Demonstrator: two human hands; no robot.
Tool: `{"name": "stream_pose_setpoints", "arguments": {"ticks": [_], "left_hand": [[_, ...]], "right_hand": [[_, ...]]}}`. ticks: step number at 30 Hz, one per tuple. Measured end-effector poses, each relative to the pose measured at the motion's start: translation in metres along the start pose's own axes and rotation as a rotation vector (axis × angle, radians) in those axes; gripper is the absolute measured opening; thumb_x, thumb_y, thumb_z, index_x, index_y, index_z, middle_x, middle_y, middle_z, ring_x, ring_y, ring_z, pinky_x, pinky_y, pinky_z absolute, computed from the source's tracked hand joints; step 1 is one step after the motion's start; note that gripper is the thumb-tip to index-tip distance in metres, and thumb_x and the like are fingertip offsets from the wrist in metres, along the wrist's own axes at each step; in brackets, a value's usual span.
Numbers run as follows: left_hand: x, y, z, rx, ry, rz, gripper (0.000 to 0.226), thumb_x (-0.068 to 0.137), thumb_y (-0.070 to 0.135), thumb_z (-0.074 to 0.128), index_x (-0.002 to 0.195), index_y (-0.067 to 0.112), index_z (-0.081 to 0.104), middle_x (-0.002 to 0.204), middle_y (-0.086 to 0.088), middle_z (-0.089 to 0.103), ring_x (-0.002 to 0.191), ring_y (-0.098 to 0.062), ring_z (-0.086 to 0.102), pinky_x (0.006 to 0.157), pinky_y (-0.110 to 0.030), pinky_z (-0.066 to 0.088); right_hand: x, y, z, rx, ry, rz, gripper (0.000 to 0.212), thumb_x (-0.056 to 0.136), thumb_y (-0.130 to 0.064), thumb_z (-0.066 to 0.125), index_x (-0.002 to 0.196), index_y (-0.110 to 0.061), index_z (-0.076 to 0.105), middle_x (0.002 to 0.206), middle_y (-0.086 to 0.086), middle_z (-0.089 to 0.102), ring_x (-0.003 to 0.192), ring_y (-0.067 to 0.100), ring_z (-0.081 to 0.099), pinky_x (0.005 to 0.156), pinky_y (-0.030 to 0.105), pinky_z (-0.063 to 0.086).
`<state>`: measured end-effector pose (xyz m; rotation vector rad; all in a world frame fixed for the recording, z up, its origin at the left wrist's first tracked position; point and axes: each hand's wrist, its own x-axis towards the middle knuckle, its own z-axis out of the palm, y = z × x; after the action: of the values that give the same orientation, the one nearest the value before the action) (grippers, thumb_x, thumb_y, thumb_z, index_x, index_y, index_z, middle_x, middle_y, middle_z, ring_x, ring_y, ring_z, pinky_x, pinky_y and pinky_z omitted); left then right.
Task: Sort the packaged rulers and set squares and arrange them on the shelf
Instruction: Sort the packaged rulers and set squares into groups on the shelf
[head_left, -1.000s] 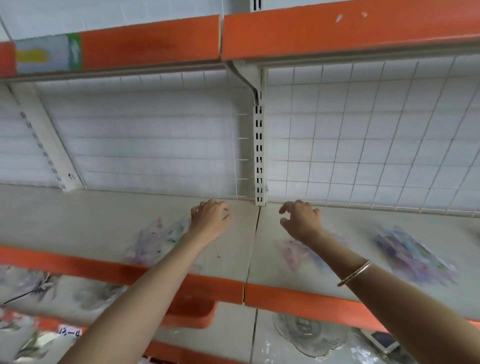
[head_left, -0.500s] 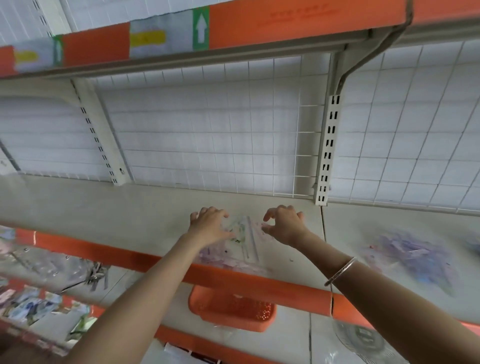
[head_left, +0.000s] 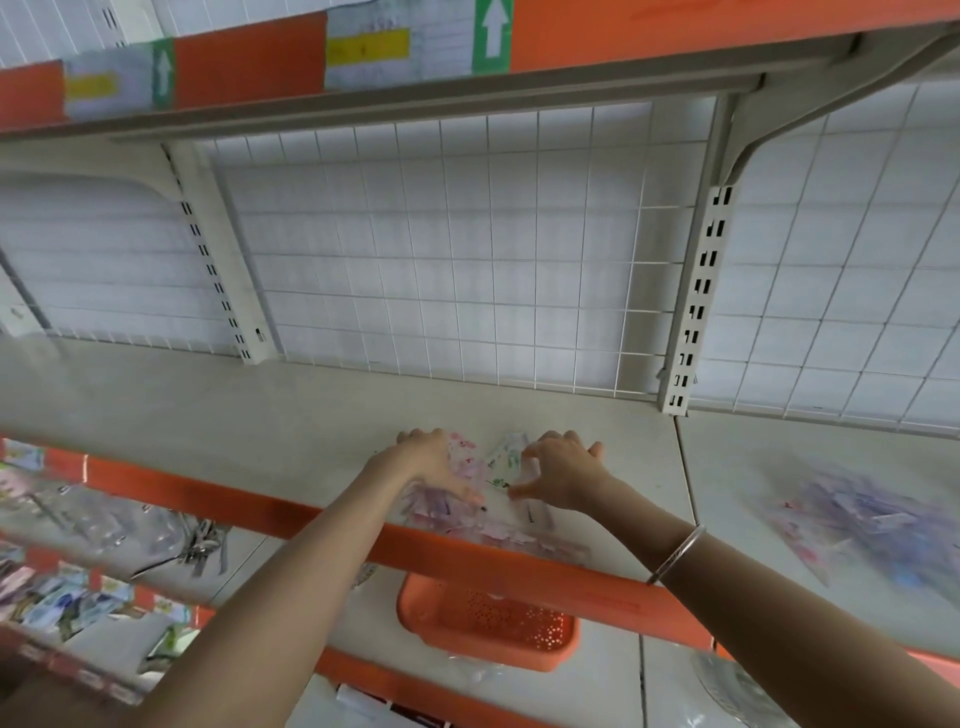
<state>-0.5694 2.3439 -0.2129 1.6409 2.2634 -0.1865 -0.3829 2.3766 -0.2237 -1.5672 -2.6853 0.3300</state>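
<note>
The ruler packets (head_left: 504, 460) lay between left hand (head_left: 431, 462) and right hand (head_left: 563, 475), long axis roughly near-to-far; both hands were spread, pressing their sides.

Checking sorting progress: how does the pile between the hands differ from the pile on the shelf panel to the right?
The left hand and right hand touch the middle pile; the right pile is untouched. The middle pile shows pink and green; the right pile looks mostly purple. The middle pile reaches the orange front edge; the right pile sits further back. Both lie on one shelf.
</note>
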Motion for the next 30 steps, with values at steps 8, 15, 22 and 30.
{"name": "stream_pose_setpoints", "arguments": {"ticks": [8, 15, 22, 30], "left_hand": [[0.0, 0.007, -0.006, -0.038, -0.02, -0.004, 0.098, 0.053, 0.063, 0.082, 0.131, 0.021, 0.04, 0.136, -0.009, 0.033, 0.125, -0.028, 0.035, 0.104, -0.048, 0.038], [0.0, 0.014, -0.008, -0.169, -0.026, -0.029, 0.116, 0.056, 0.048, 0.088, 0.146, 0.022, 0.02, 0.142, -0.017, 0.026, 0.128, -0.034, 0.04, 0.103, -0.047, 0.042], [-0.003, 0.017, -0.01, -0.308, -0.024, -0.074, 0.126, 0.055, 0.037, 0.092, 0.15, 0.029, 0.009, 0.141, -0.016, 0.027, 0.111, -0.029, 0.053, 0.087, -0.041, 0.055], [-0.004, 0.011, -0.009, -0.56, -0.016, -0.067, 0.128, 0.06, 0.023, 0.091, 0.152, 0.029, 0.002, 0.151, -0.012, 0.03, 0.13, -0.031, 0.04, 0.104, -0.045, 0.041]], "right_hand": [[0.002, 0.004, -0.004, 0.087, -0.045, 0.043, 0.06, 0.081, -0.052, 0.065, 0.134, -0.028, 0.049, 0.135, 0.005, 0.049, 0.129, 0.031, 0.036, 0.104, 0.051, 0.025], [0.01, 0.005, -0.003, 0.231, 0.038, 0.078, 0.043, 0.079, -0.017, 0.068, 0.12, -0.022, 0.056, 0.121, 0.005, 0.058, 0.114, 0.03, 0.05, 0.096, 0.043, 0.041], [0.008, 0.003, -0.011, 0.36, -0.04, 0.122, 0.052, 0.072, -0.006, 0.071, 0.119, -0.013, 0.053, 0.122, 0.006, 0.054, 0.111, 0.025, 0.05, 0.084, 0.03, 0.044], [0.002, 0.007, -0.021, 0.456, -0.125, 0.162, 0.056, 0.072, 0.001, 0.07, 0.124, -0.009, 0.051, 0.124, 0.009, 0.052, 0.106, 0.023, 0.048, 0.079, 0.026, 0.041]]}}
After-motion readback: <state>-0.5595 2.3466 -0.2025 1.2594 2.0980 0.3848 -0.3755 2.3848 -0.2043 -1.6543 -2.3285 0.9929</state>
